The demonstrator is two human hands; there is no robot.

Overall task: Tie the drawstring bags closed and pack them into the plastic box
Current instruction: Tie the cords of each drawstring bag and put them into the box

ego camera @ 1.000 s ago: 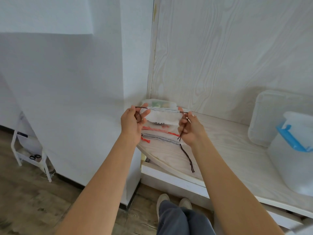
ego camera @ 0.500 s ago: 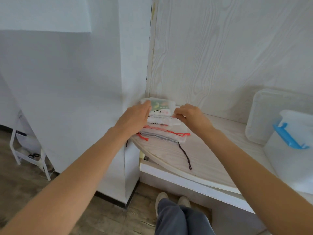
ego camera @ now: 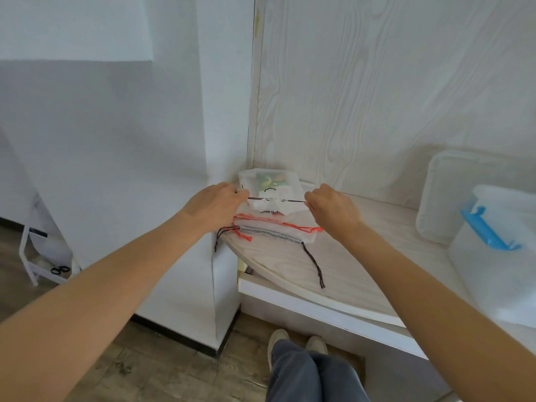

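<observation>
White walls meet a pale wood panel at the back, and the pale wood table (ego camera: 362,256) fits into that corner, with a curved front edge. A small pile of clear drawstring bags (ego camera: 272,216) lies at the back left corner of the table, likely stacked there so each one can be tied in turn. The left hand (ego camera: 214,207) and the right hand (ego camera: 333,208) sit on either side of the top bag (ego camera: 271,187). Each grip is pinched on one end of a thin dark string (ego camera: 275,199), and the string runs straight and tight between them, which looks like pulling the top bag's mouth shut before a knot. Lower bags show red strings (ego camera: 295,226) and a dark cord (ego camera: 314,264) that trails toward the front edge, so those seem not tied yet. The plastic box (ego camera: 499,274) with a blue latch (ego camera: 487,230) waits at the right edge of the table, well apart from the pile, with its lid (ego camera: 452,195) leaning on the panel behind it. No bag seems to be packed so far. Below, a wood floor and a white rack (ego camera: 34,256) show on the left.
</observation>
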